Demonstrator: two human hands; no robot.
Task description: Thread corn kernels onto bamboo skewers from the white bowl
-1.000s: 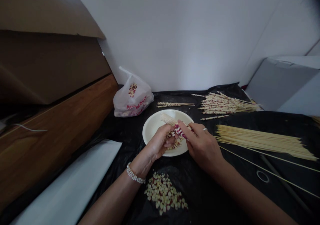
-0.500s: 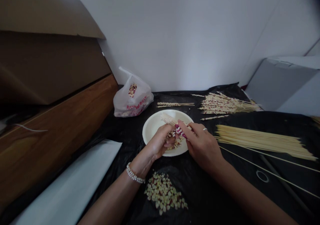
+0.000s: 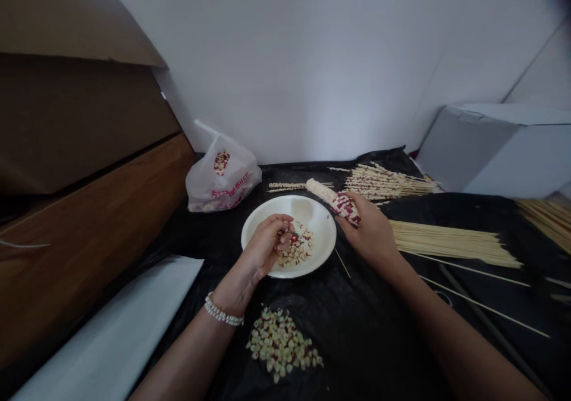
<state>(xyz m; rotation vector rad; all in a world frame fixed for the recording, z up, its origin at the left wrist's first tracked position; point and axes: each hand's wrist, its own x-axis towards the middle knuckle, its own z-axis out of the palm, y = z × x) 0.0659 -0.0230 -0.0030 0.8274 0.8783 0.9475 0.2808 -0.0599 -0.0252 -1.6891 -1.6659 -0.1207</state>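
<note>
My right hand (image 3: 369, 229) is wrapped round the lower end of a corn cob (image 3: 332, 197), to the right of the bowl. White and dark red kernels cover the gripped end of the cob, while its far end is stripped bare. Over the white bowl (image 3: 323, 252) is my left hand (image 3: 267, 243), its fingers curled inward; what they hold, if anything, is hidden. Loose corn kernels (image 3: 298, 252) lie in the bottom of the bowl, partly behind these fingers. In front of the bowl a heap of pale kernels (image 3: 282, 342) rests on black plastic sheeting (image 3: 357, 329).
Behind the bowl stands a white plastic bag (image 3: 227, 181) with kernels showing inside. Sticks threaded with kernels (image 3: 383, 181) lie at the back right, before bare thin sticks (image 3: 450, 243). Cardboard (image 3: 80, 115) rises at left, and a pale box (image 3: 495, 145) stands at right.
My hands have come apart. The right has drawn the cob away from the left and out to the bowl's right side; the left stays over the bowl. The view has shifted slightly right.
</note>
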